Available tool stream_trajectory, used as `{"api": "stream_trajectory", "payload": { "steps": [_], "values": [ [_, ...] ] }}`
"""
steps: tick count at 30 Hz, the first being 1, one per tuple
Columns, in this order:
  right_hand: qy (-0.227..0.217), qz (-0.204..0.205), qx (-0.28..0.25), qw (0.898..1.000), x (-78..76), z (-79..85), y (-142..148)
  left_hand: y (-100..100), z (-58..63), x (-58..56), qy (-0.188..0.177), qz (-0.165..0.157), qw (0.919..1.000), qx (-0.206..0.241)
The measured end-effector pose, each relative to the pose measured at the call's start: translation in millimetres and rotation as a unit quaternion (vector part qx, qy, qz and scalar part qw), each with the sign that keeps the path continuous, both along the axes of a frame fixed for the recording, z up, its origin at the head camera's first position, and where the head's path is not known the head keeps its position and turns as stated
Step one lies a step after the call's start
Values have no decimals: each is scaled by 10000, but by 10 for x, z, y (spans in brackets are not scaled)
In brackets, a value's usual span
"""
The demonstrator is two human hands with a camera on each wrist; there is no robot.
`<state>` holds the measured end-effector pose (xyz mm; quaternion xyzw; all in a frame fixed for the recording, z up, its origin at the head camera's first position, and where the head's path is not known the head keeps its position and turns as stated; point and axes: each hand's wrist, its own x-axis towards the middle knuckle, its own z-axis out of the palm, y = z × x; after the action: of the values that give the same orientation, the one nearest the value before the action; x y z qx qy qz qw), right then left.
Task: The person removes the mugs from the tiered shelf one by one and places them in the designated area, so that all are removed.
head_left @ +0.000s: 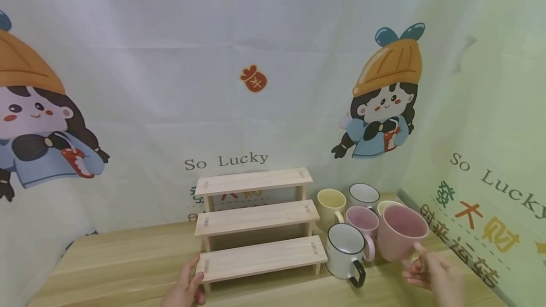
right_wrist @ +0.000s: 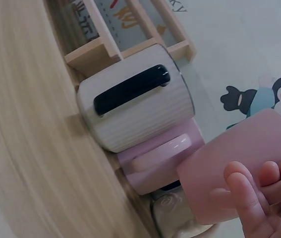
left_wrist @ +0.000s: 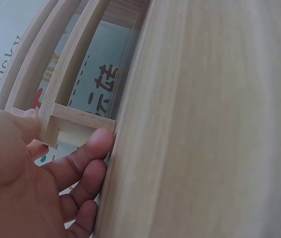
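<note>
My right hand (head_left: 431,271) grips a pink mug (head_left: 403,231) by its handle. In the right wrist view this mug (right_wrist: 239,168) is tilted and raised above the table. My left hand (head_left: 185,285) holds the left end of the lowest step of a three-tier wooden shelf (head_left: 260,257). The left wrist view shows thumb and fingers around that end, near the leg (left_wrist: 83,116). Beside the shelf's right end stand a white mug (head_left: 341,255) with black rim and handle, a smaller-looking lilac-pink mug (head_left: 362,221) and a yellow mug (head_left: 330,205).
Another white mug (head_left: 364,195) stands at the back, and a pale yellow mug (head_left: 390,206) is partly hidden behind the raised one. Printed cloth walls (head_left: 256,122) enclose the back and right of the wood-grain table (head_left: 119,269).
</note>
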<state>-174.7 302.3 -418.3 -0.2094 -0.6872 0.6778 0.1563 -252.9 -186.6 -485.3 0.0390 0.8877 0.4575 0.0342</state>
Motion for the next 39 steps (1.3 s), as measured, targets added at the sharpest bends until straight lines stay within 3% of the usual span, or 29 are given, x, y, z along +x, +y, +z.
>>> {"api": "stream_trajectory", "payload": {
  "steps": [7,18,25,39],
  "values": [
    [-66,-40,125,9999,-10,-119,-6,-17,-9,-3,-20,-187,9998,95],
    [-301,217,77,9993,-25,-242,-4,-1,20,-18,-10,-16,9999,141],
    [-564,337,72,9978,-20,-319,-2,-19,18,-9,-9,-104,9999,77],
    [-495,264,-472,9973,-19,-400,-36,-23,11,3,-37,-161,9997,172]
  ]
}}
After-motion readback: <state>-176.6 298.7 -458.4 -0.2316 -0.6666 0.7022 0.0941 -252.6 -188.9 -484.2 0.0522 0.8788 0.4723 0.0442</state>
